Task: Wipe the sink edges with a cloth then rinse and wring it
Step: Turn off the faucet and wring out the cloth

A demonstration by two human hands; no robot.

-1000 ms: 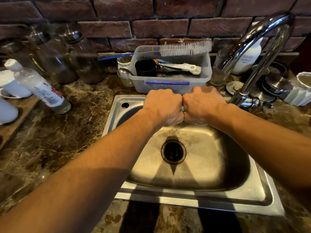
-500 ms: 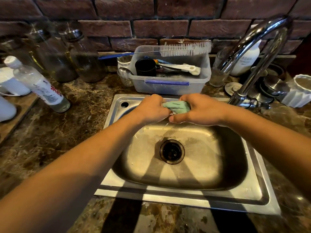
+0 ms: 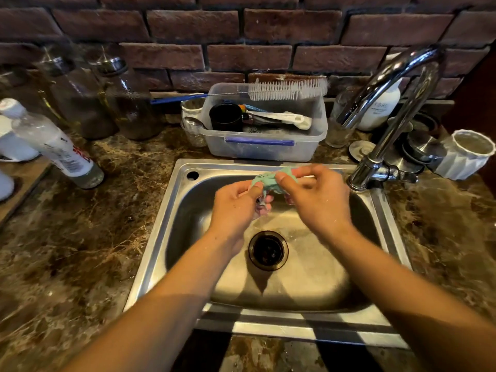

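A crumpled pale green cloth (image 3: 271, 181) hangs between my two hands over the back half of the steel sink (image 3: 166, 226). My left hand (image 3: 236, 208) pinches the cloth's left end between thumb and fingers. My right hand (image 3: 314, 197) pinches its right end, thumb on top. A twisted bit of cloth dangles below the left thumb. The drain (image 3: 267, 250) lies below the hands. No water runs from the tap (image 3: 386, 103), which curves in from the right.
A clear plastic tub (image 3: 265, 146) with a white bottle brush (image 3: 288, 89), a black cup and utensils stands behind the sink. Glass jars (image 3: 126, 103) and a tilted plastic bottle (image 3: 53, 146) stand at the left. A white ribbed cup (image 3: 467, 157) and metal lids sit right of the tap.
My fists were pressed together round the hidden cloth. They have moved apart and loosened, and the cloth now shows, held by fingertips at each end.
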